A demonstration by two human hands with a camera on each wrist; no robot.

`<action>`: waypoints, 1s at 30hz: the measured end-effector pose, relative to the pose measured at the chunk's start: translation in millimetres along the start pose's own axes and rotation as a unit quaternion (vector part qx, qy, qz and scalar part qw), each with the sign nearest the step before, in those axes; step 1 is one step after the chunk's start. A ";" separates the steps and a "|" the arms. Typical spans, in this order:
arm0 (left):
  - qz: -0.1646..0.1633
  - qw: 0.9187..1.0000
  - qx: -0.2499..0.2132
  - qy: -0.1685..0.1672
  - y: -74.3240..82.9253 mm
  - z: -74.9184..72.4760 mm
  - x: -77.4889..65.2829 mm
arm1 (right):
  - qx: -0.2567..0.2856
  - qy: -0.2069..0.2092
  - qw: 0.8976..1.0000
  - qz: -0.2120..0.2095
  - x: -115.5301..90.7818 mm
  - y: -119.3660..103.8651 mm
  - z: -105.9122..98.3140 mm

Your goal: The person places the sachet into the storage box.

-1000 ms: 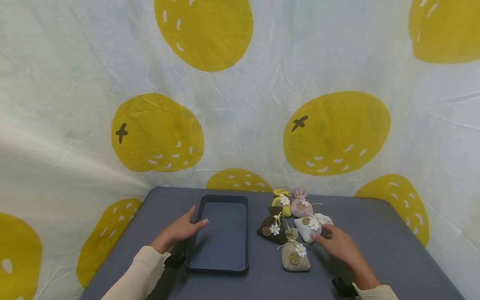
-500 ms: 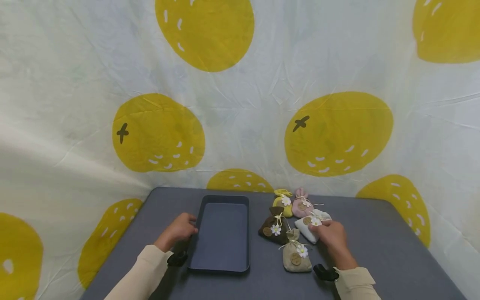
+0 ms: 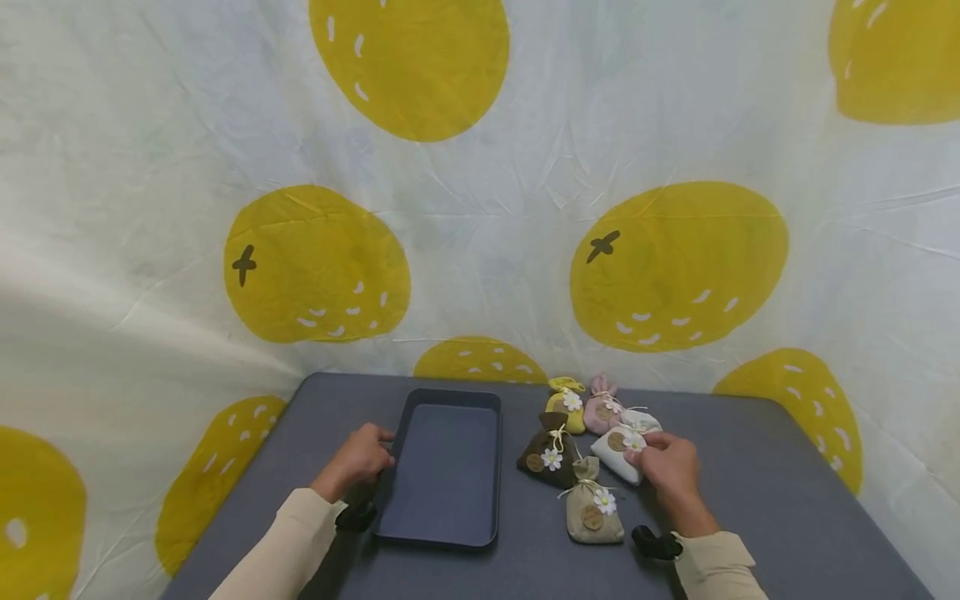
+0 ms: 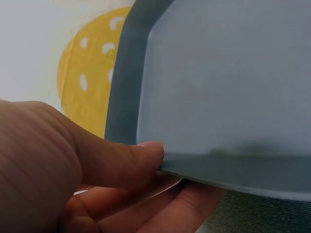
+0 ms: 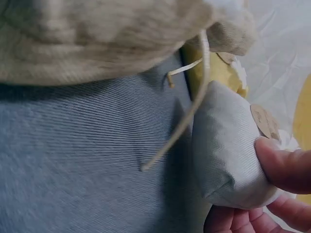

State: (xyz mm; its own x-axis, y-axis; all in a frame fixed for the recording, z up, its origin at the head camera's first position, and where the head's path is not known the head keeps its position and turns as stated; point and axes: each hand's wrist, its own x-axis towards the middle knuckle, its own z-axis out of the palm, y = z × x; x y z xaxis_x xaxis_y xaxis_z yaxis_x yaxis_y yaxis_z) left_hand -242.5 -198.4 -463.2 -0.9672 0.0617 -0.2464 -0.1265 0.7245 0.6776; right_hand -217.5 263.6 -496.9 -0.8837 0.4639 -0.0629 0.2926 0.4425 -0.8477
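Observation:
My left hand (image 3: 362,457) pinches the left rim of a dark rectangular tray (image 3: 497,467). In the left wrist view its thumb lies over the rim (image 4: 233,183) and the fingers curl beneath. On the right, my right hand (image 3: 670,468) grips a small white drawstring pouch (image 3: 615,457) bearing a daisy and a round tag. The right wrist view has the thumb on top of this white pouch (image 5: 228,150) and fingers under it. Close around it lie a pink pouch (image 3: 602,414), a yellow pouch (image 3: 557,408), a dark brown pouch (image 3: 542,454) and a beige pouch (image 3: 581,521).
Tray and pouches rest on a grey-covered table (image 3: 750,467). Behind it hangs a white cloth (image 3: 487,275) printed with big yellow fruit. The beige pouch (image 5: 97,43) looms large at the top of the right wrist view, its cord hanging down.
My left hand has gone from hovering over the tray's left edge to gripping it. My right hand has closed on the white pouch, which has shifted slightly.

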 end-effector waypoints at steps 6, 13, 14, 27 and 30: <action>-0.007 1.000 -0.010 -0.011 0.1 -2.8 -1.7 | 0.004 -0.002 1.000 -0.018 -1.4 -12.0 -6.1; -0.011 1.000 -0.013 -0.023 1.8 -5.7 -2.3 | -0.002 -0.014 0.999 -0.034 -6.1 -28.9 -10.3; -0.009 1.000 -0.014 -0.021 1.6 -5.3 -1.6 | -0.004 -0.014 0.999 -0.036 -6.6 -31.5 -10.2; -0.013 1.000 -0.002 0.000 -0.6 -1.7 -1.2 | 0.030 0.000 0.997 -0.067 -8.3 -62.0 8.7; -0.011 1.000 0.003 0.003 -1.5 -1.8 -1.0 | 0.036 -0.002 0.996 -0.077 -8.6 -66.9 11.8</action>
State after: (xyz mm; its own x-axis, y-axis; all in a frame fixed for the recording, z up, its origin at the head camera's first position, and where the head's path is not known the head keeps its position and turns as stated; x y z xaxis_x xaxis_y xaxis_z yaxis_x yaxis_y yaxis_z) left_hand -241.8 -200.8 -462.8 -0.9653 0.0413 -0.2579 -0.1472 0.7297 0.6677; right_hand -233.7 220.9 -445.9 -0.9176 0.3915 0.0695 0.1257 0.4515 -0.8833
